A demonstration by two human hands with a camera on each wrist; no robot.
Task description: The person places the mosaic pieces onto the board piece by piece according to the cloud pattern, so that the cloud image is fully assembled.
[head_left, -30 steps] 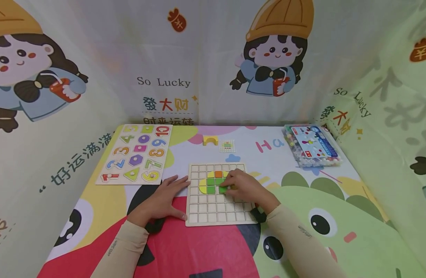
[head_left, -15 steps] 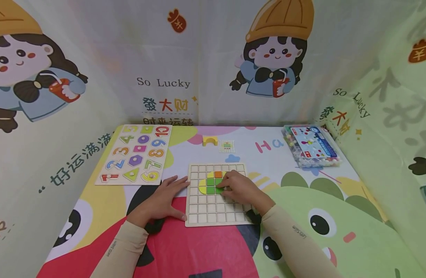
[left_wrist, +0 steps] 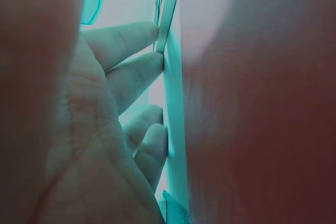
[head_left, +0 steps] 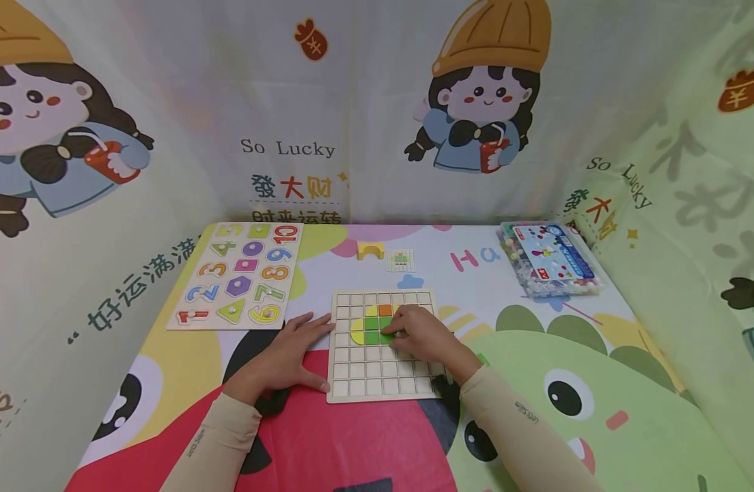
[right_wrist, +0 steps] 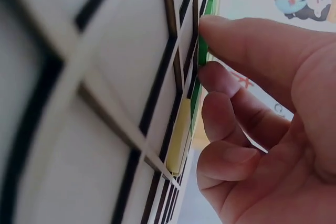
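A wooden grid board (head_left: 349, 372) lies flat on the patterned tabletop. Set in its squares are an orange tile (head_left: 385, 311), several green square tiles (head_left: 371, 337) and yellow rounded tiles (head_left: 357, 333). My left hand (head_left: 287, 357) is spread along the board's left side, fingertips against the edge and thumb near the lower corner. Over the coloured patch is my right hand (head_left: 423, 335), its fingers bent. In the right wrist view, thumb and index finger pinch a green tile (right_wrist: 202, 53) at the grid, and a yellow piece (right_wrist: 180, 137) stands out nearby. The right hand hides part of the pattern.
A number-and-shape puzzle board (head_left: 238, 277) lies back left. Behind the grid board are a yellow arch block (head_left: 371, 251) and a small pattern card (head_left: 400, 260). A clear box of beads (head_left: 549, 260) stands back right. Something bright green (head_left: 483, 359) shows beside the right cuff.
The right hand has shifted slightly left, and the green tile beneath it now sits close against the other green tiles, where a gap showed before. The left hand stays at the board's edge.
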